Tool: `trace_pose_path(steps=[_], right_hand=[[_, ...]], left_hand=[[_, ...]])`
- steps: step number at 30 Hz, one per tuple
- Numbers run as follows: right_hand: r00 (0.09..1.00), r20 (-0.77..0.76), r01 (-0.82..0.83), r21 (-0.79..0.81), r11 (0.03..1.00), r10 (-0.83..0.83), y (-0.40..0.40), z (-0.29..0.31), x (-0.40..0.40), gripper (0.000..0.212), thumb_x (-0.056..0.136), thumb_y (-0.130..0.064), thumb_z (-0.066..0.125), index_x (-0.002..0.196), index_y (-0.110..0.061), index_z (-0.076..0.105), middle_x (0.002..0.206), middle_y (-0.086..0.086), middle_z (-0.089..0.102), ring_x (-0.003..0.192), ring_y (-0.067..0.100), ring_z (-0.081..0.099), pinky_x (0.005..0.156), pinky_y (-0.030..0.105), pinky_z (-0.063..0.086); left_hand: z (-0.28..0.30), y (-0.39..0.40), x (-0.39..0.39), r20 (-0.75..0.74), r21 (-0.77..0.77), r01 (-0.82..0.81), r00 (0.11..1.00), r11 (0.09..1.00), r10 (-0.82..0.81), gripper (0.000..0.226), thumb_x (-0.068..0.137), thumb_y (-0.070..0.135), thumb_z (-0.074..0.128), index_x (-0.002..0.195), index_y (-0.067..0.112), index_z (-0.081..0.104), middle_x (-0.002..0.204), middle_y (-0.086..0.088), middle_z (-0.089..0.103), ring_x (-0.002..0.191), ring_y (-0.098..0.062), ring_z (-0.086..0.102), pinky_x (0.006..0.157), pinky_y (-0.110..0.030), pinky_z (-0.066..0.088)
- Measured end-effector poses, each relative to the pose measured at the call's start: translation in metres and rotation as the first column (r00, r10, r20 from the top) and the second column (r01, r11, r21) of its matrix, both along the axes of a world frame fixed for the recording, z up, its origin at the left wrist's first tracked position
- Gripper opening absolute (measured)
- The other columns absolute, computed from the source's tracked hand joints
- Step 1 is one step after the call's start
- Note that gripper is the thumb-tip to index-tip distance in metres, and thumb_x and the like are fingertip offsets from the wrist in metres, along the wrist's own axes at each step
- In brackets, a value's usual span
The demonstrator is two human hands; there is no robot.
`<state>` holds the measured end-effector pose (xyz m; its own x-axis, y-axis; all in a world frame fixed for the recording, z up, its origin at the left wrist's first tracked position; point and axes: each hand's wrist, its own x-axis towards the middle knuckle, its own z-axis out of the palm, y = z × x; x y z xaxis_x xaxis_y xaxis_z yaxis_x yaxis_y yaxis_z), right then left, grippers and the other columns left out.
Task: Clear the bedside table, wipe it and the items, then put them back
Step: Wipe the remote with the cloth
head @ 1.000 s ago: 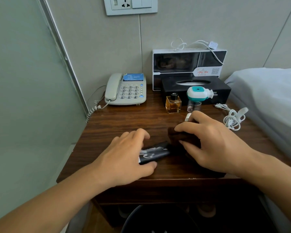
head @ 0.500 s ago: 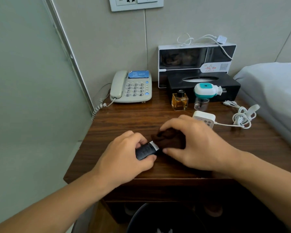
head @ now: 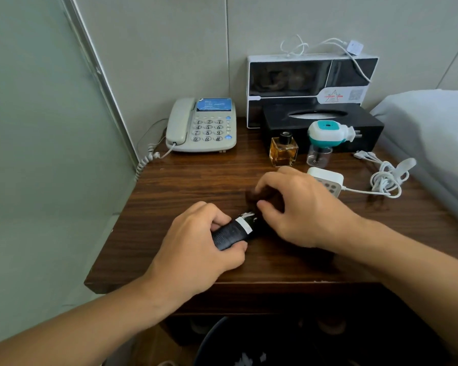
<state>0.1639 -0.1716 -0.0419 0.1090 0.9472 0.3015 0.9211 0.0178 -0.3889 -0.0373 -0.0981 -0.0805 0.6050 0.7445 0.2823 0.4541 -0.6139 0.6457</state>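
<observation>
Two hands work at the bench (head: 185, 186): left hand (head: 196, 249) grips a black tube (head: 232, 232); right hand (head: 299, 207) pinches a dark cloth (head: 259, 198) against it.

Wooden bedside table (head: 185, 191) with telephone (head: 201, 125), tissue box (head: 325, 122), perfume bottle (head: 283, 152).

Bare tabletop (head: 185, 186) left and centre; telephone (head: 202, 125), perfume bottle (head: 283, 150), charger (head: 327, 178) crowding back and right.
</observation>
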Motion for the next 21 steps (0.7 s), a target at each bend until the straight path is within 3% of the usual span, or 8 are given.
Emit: trace_pose_path(steps=[5,9,13,17,21], right_hand=[[0.974,-0.011,-0.227,-0.042,0.973,0.227,-0.01,-0.001,-0.023,0.023,0.091,-0.03,0.071,0.113,-0.028,0.069,0.105,-0.007,0.056,0.092,0.009,0.059,0.084,0.022,0.048],[0.998,0.048,-0.032,-0.037,0.999,0.034,-0.001,0.005,0.001,0.024,0.094,-0.033,0.068,0.117,-0.031,0.068,0.109,-0.007,0.055,0.097,0.012,0.06,0.087,0.029,0.053],[0.958,-0.004,-0.287,-0.05,0.957,0.287,-0.012,-0.001,-0.022,0.019,0.089,-0.028,0.072,0.108,-0.029,0.069,0.102,-0.006,0.057,0.091,0.01,0.06,0.084,0.024,0.049],[1.0,0.003,-0.019,-0.008,1.0,0.019,0.0,0.004,-0.003,0.018,0.092,-0.032,0.069,0.11,-0.03,0.069,0.103,-0.007,0.055,0.093,0.013,0.061,0.084,0.031,0.054],[0.962,0.0,-0.274,-0.011,0.962,0.274,-0.009,0.001,-0.018,0.016,0.089,-0.029,0.072,0.104,-0.029,0.068,0.099,-0.008,0.055,0.087,0.009,0.059,0.08,0.024,0.049]], left_hand=[[0.002,0.001,0.0,0.028,0.001,0.02,0.999,1.0,-0.02,0.032,0.064,0.038,0.086,0.08,0.028,0.06,0.08,0.014,0.053,0.076,0.001,0.055,0.061,-0.011,0.04],[0.003,-0.001,0.001,0.009,0.002,0.013,1.0,1.0,-0.013,0.035,0.066,0.037,0.091,0.086,0.03,0.063,0.088,0.016,0.058,0.081,0.001,0.058,0.065,-0.01,0.042],[0.004,-0.001,0.002,0.02,0.01,0.027,0.999,1.0,-0.027,0.034,0.064,0.036,0.086,0.081,0.031,0.057,0.084,0.015,0.053,0.077,0.002,0.054,0.062,-0.011,0.039],[0.002,-0.003,0.002,0.021,0.023,0.012,1.0,1.0,-0.013,0.037,0.068,0.036,0.09,0.091,0.026,0.062,0.092,0.015,0.058,0.085,-0.001,0.06,0.067,-0.013,0.045],[0.001,-0.004,0.002,0.051,0.021,0.021,0.998,1.0,-0.022,0.039,0.065,0.035,0.088,0.086,0.029,0.056,0.088,0.017,0.055,0.082,0.0,0.057,0.064,-0.012,0.041]])
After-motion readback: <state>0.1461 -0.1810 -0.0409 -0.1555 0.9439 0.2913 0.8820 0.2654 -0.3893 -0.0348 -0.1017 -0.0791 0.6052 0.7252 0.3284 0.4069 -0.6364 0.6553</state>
